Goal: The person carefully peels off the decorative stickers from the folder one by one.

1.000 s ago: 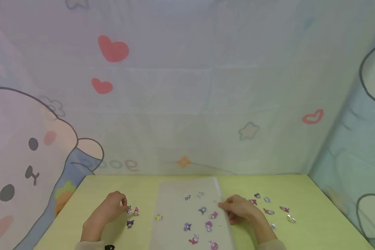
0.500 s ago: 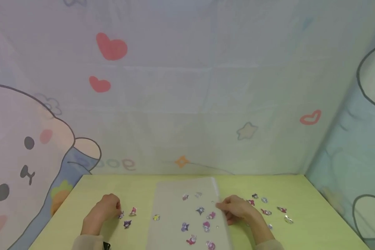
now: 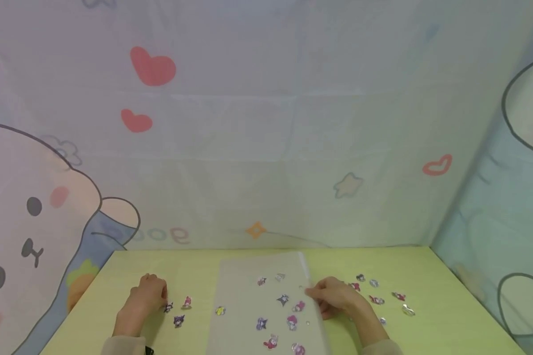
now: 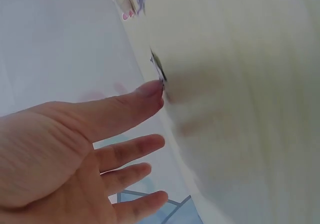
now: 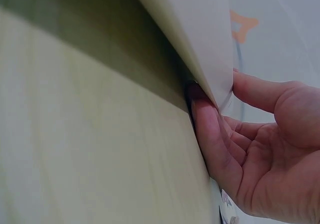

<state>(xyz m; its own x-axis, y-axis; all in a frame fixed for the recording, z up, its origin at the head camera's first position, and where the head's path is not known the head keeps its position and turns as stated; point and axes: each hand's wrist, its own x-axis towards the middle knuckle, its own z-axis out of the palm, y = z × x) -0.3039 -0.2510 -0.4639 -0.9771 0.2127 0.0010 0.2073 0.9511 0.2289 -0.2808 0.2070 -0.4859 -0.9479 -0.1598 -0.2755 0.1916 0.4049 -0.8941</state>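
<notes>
My left hand (image 3: 143, 298) is at the table's left side. In the left wrist view its thumb tip meets a small cartoon sticker (image 4: 158, 67), seen edge-on and tilted; the index finger is mostly hidden behind the thumb, and the other fingers are spread. A red-pink sticker (image 3: 186, 302) and a dark purple sticker (image 3: 178, 321) lie beside this hand. My right hand (image 3: 337, 297) grips the right edge of a white sheet (image 3: 235, 286), thumb above and fingers below; the edge stands off the table in the right wrist view (image 5: 200, 34). Several stickers lie on the sheet, including a yellow one (image 3: 220, 310).
Several loose stickers, such as a red one (image 3: 376, 299) and a silvery one (image 3: 408, 309), are scattered right of my right hand. The pale yellow table (image 3: 444, 325) ends at a patterned cloth backdrop (image 3: 231, 128).
My left hand has moved a little left and nearer, and the small sticker at its fingertips has shifted with it, away from the red-pink one. My right hand keeps its hold on the sheet.
</notes>
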